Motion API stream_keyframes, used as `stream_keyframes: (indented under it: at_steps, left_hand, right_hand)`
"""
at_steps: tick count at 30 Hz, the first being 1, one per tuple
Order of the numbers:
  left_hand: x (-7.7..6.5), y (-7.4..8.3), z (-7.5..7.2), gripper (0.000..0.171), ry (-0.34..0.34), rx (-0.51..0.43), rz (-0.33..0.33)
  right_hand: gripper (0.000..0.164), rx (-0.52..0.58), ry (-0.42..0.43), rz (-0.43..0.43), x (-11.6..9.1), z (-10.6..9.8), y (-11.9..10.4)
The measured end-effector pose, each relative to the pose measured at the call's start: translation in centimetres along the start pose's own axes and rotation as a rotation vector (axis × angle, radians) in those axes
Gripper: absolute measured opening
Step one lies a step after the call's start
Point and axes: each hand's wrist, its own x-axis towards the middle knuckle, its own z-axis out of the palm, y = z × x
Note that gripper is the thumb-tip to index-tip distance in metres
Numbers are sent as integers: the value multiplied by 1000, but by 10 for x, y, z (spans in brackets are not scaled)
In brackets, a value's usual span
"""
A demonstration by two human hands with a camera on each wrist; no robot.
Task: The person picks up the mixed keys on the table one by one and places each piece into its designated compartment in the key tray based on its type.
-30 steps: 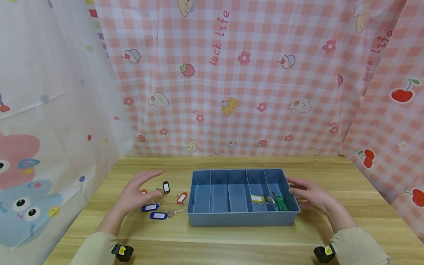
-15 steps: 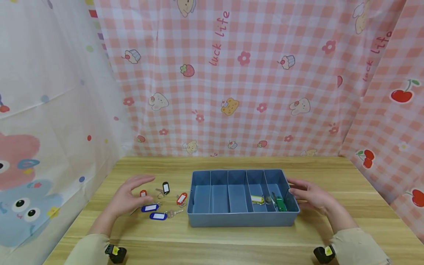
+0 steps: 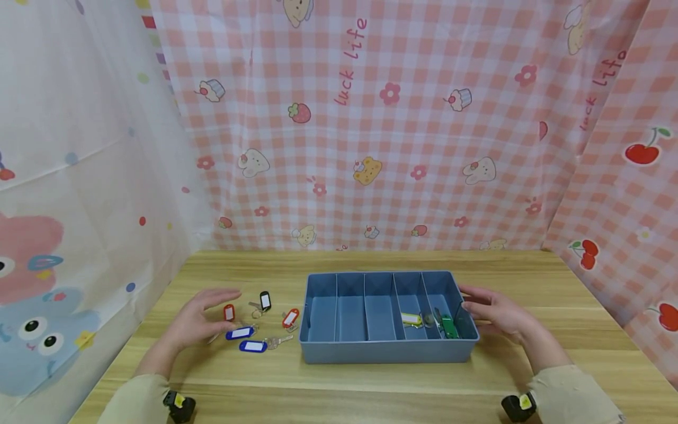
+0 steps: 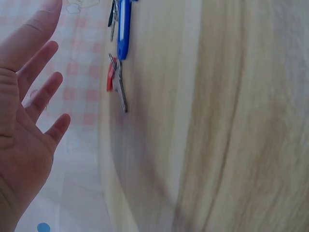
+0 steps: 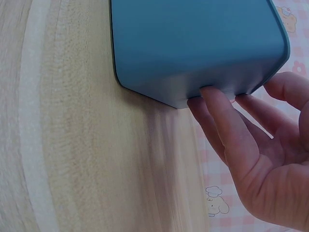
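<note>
Closest up, two beige sleeves (image 3: 135, 400) come in over the wood desk (image 3: 349, 394). Next there's a blue key tag (image 3: 253, 346) with another blue tag (image 3: 240, 333) just behind it. Blue divided tray (image 3: 389, 352) sits right of those, yellow tag (image 3: 411, 320) in the fourth slot from the left, green tag (image 3: 449, 325) in the fifth. Hands: left hand (image 3: 193, 318) is loose and holding nothing, right by the tags; right hand (image 3: 500, 312) just has relaxed fingertips against the tray's end. Two red tags (image 3: 290, 318) lie a bit further back, then a black one (image 3: 265, 301), then pink checked curtain (image 3: 389, 129).
</note>
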Motion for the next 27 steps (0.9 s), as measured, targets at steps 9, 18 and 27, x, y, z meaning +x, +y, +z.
stream_keyframes:
  at_steps: [9, 18, 27]
  left_hand:
    - [-3, -8, -2, 60, -25, 41, -45]
    - [-4, -15, -2, 56, -35, 102, -42]
    - [-5, -19, -2, 49, -47, 134, -15]
  right_hand:
    - [66, 9, 0, -8, 0, 1, 0]
    - [66, 4, 3, -1, 1, 0, 0]
    - [67, 6, -3, 0, 1, -1, 1]
